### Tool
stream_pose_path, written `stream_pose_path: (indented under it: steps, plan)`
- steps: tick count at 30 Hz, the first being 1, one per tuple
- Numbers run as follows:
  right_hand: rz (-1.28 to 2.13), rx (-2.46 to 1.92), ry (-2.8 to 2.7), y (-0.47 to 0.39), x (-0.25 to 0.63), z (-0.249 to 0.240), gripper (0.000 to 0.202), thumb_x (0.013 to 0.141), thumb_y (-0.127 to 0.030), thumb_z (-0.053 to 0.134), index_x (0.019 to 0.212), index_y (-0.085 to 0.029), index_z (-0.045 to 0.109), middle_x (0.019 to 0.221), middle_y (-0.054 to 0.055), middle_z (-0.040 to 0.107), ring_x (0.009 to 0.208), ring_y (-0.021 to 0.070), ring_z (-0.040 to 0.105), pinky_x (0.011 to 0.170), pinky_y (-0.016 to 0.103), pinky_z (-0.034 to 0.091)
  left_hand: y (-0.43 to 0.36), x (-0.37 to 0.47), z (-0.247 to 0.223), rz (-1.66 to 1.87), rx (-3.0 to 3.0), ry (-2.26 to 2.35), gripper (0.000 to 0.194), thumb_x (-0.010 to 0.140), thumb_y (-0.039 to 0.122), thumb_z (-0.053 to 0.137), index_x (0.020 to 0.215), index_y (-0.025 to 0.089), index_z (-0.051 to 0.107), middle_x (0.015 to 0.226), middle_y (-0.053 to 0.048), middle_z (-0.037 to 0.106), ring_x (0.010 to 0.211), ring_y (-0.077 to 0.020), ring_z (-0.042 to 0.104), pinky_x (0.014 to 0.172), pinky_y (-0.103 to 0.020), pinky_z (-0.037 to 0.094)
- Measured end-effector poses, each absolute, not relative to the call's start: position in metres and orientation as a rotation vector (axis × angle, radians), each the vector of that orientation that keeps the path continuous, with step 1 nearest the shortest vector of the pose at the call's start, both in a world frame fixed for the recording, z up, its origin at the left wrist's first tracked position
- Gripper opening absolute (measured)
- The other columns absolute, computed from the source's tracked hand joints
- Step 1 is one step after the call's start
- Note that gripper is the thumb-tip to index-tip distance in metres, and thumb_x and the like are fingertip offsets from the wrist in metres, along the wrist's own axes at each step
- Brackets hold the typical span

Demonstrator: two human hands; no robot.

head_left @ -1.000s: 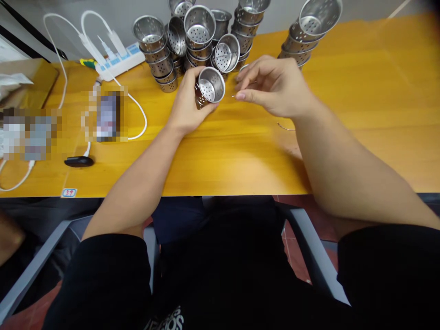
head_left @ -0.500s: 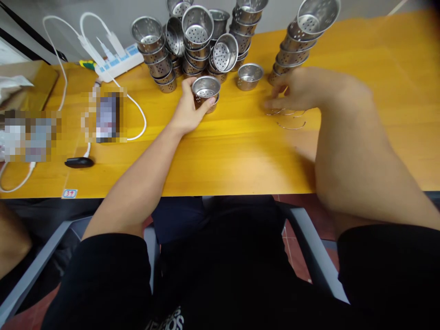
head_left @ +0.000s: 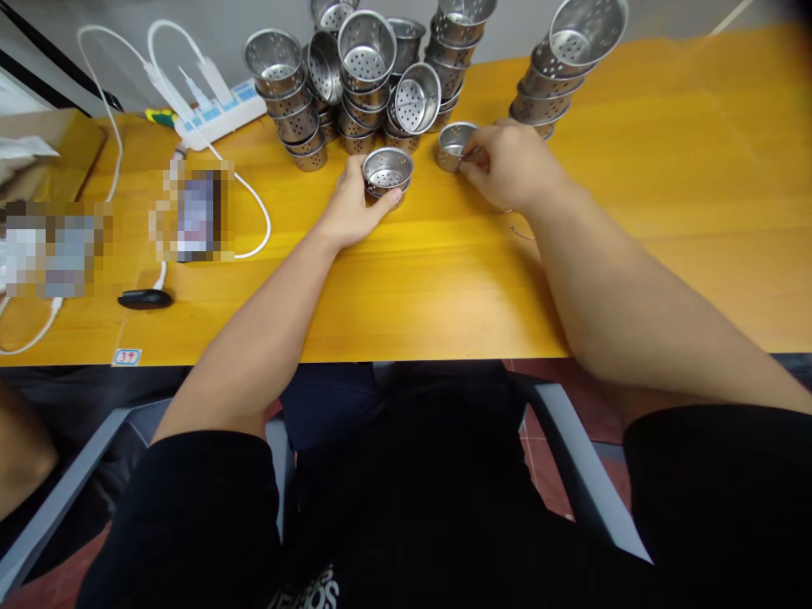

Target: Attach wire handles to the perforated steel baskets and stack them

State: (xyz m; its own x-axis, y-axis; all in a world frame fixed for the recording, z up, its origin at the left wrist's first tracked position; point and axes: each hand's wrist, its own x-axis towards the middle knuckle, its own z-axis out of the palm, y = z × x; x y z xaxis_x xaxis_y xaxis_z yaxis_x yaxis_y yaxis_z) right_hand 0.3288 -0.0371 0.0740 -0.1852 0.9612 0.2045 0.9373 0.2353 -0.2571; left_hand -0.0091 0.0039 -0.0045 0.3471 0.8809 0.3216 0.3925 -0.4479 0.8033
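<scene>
One perforated cup point(head_left: 387, 172) in the left hand point(head_left: 348, 207)

A label point(head_left: 127, 357) seemingly reads 39 at the near edge of the yellow table point(head_left: 412, 296); white lettering point(head_left: 327, 588) on a black shirt point(head_left: 444, 507) is cropped. The right hand point(head_left: 511, 165) is pinched narrow beside a second cup point(head_left: 448, 154); I cannot tell whether it holds anything. Stacked cups point(head_left: 366, 63) stand near a grey wall point(head_left: 517, 21).
</scene>
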Motion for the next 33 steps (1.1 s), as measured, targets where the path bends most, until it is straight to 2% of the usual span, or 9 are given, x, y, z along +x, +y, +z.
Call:
stream_pose_path:
  steps: [3,6,7,12,15,18,23,28,33]
  plan:
    - [0.08,-1.685,-2.159,-0.035,0.332,0.07,0.015,0.115,-0.014,0.084,0.117,-0.028,0.08,0.126,0.014,0.076,0.113,0.0338,0.066,0.111,0.049,0.057,0.006,-0.01,-0.004,1.058,1.98,1.12,0.107,0.089,0.072,0.113,0.172,0.038,0.057,0.189,-0.019,0.07,0.186,-0.052,0.059,0.163,-0.079,0.039]
    - [0.102,-1.449,-2.162,-0.044,0.329,0.074,0.003,0.12,-0.038,0.079,0.121,-0.036,0.08,0.148,0.019,0.074,0.127,0.0385,0.069,0.117,0.055,0.059,0.003,-0.01,0.005,1.124,2.041,1.118,0.119,0.084,0.069,0.114,0.183,0.045,0.051,0.196,-0.013,0.065,0.199,-0.0488,0.04,0.17,-0.077,0.028]
    - [0.119,-1.348,-2.164,-0.049,0.325,0.077,0.011,0.122,-0.048,0.076,0.124,-0.038,0.079,0.155,0.02,0.073,0.133,0.0397,0.069,0.119,0.057,0.06,0.0,-0.009,0.011,1.144,2.072,1.112,0.121,0.084,0.069,0.113,0.185,0.047,0.05,0.197,-0.01,0.065,0.201,-0.0472,0.036,0.171,-0.076,0.026]
    - [0.25,-1.083,-2.228,-0.086,0.295,0.104,0.039,0.129,-0.08,0.06,0.128,-0.046,0.08,0.165,0.011,0.079,0.159,0.0401,0.068,0.138,0.061,0.057,-0.03,0.0,0.047,1.115,2.139,1.055,0.121,0.088,0.06,0.108,0.189,0.052,0.043,0.199,-0.005,0.063,0.205,-0.043,0.027,0.172,-0.074,0.027]
    - [0.367,-1.04,-2.258,-0.102,0.278,0.114,0.03,0.125,-0.077,0.064,0.124,-0.054,0.083,0.171,0.002,0.08,0.168,0.0424,0.067,0.138,0.068,0.061,-0.046,0.006,0.062,1.089,2.169,1.03,0.106,0.094,0.059,0.098,0.186,0.05,0.046,0.2,-0.005,0.062,0.204,-0.0431,0.031,0.17,-0.072,0.033]
    - [0.409,-1.065,-2.267,-0.108,0.269,0.113,0.025,0.118,-0.069,0.076,0.135,-0.053,0.085,0.17,0.004,0.082,0.16,0.049,0.073,0.125,0.075,0.069,-0.052,0.01,0.067,1.111,2.197,1.005,0.094,0.095,0.056,0.093,0.181,0.048,0.054,0.198,-0.005,0.063,0.198,-0.0437,0.044,0.171,-0.066,0.034]
    - [0.432,-1.177,-2.299,-0.108,0.265,0.1,0.053,0.112,-0.064,0.088,0.161,-0.045,0.08,0.159,0.012,0.084,0.14,0.0482,0.079,0.122,0.067,0.069,-0.051,0.009,0.067,1.048,2.242,1.029,0.1,0.087,0.044,0.096,0.18,0.05,0.06,0.198,-0.005,0.063,0.196,-0.0464,0.042,0.171,-0.068,0.032]
    - [0.442,-1.117,-2.175,-0.103,0.265,0.092,0.042,0.117,-0.082,0.083,0.137,-0.045,0.086,0.154,0.012,0.081,0.135,0.0477,0.077,0.111,0.067,0.072,-0.047,0.006,0.066,1.117,2.33,0.997,0.095,0.091,0.038,0.09,0.182,0.049,0.063,0.192,-0.007,0.066,0.187,-0.0445,0.053,0.169,-0.063,0.036]
    - [0.533,-0.995,-1.935,-0.086,0.27,0.082,0.06,0.107,-0.104,0.087,0.114,-0.044,0.082,0.117,0.01,0.081,0.111,0.0438,0.074,0.099,0.067,0.072,-0.04,0.005,0.059,1.139,2.36,0.951,0.09,0.097,0.037,0.086,0.184,0.05,0.065,0.192,-0.005,0.065,0.19,-0.0437,0.051,0.168,-0.059,0.037]
